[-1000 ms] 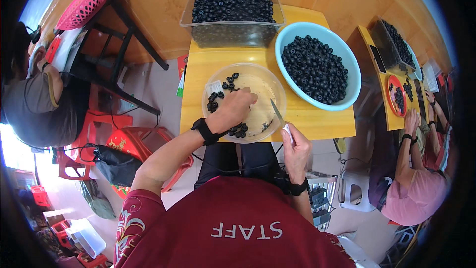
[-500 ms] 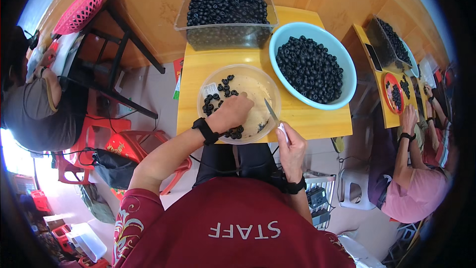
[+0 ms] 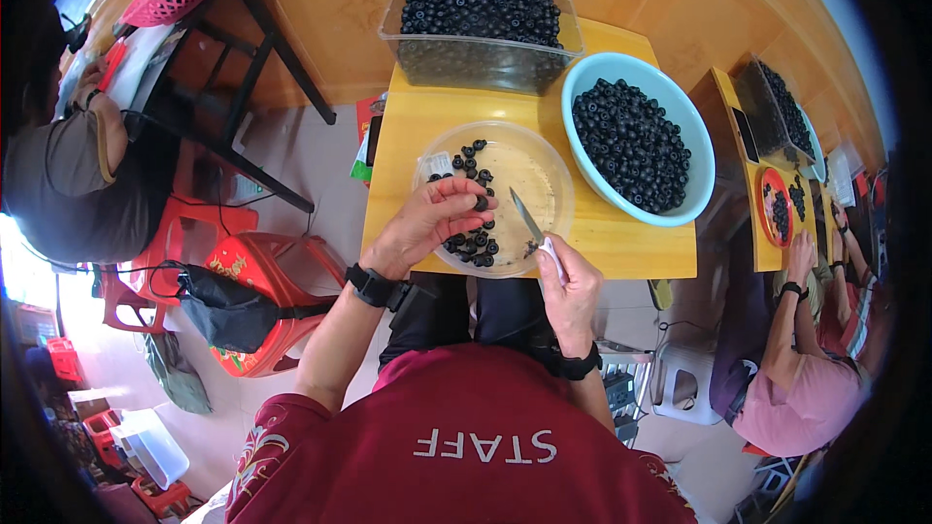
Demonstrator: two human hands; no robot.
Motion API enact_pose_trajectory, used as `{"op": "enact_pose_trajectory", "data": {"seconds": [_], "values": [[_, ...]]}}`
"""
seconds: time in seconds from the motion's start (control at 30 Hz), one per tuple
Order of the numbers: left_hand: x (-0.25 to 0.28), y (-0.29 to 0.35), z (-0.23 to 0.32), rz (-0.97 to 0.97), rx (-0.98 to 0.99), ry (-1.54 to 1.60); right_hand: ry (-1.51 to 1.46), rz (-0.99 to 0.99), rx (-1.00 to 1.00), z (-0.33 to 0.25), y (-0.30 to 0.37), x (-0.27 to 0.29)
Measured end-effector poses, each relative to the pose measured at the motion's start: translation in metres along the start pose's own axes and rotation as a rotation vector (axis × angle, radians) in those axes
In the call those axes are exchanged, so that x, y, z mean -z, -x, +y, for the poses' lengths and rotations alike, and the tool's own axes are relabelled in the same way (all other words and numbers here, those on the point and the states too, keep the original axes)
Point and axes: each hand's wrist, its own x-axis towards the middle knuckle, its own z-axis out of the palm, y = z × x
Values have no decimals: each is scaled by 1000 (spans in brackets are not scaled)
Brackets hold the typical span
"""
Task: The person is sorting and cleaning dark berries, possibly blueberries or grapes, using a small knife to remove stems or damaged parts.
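Note:
My left hand (image 3: 427, 221) is raised over the left part of a round clear plastic tray (image 3: 536, 163). Its thumb and fingers pinch one small black ring-shaped part (image 3: 482, 203). Several similar black parts (image 3: 476, 247) lie in the tray, some hidden under the hand. At the tray's right near edge, my right hand (image 3: 571, 289) is closed round the pale handle of a small knife (image 3: 525, 213). Its blade points up and to the left, over the tray and apart from the held part. Dark specks lie on the tray floor.
A clear bin (image 3: 476, 70) heaped with black parts stands at the back of the yellow table (image 3: 631, 257). Right of the tray is a light-blue basin (image 3: 706, 175) of the same parts. A person in pink (image 3: 801, 403) works at the right; another person (image 3: 58, 165) sits left.
My left hand has lifted and turned palm-side up, bringing a black part into sight between its fingers. The knife stays in my right hand. The whole view has shifted slightly.

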Motion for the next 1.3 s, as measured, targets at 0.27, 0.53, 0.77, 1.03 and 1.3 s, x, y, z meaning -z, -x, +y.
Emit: {"op": "enact_pose_trajectory", "data": {"seconds": [0.27,0.53,0.77,1.03,1.3], "values": [[1,10,-25,2,-62,190,111,-118,176,-17,-2,-11],[-1,16,-34,-42,-53,274,180,-153,275,-21,-6,-13],[-6,23,-32,-34,-46,304,184,-144,290,-23,-7,-11],[-12,28,-31,-31,-42,356,178,-157,320,-16,-9,-11],[-20,46,-16,-135,-73,338,258,-52,170,0,-20,4]]}}
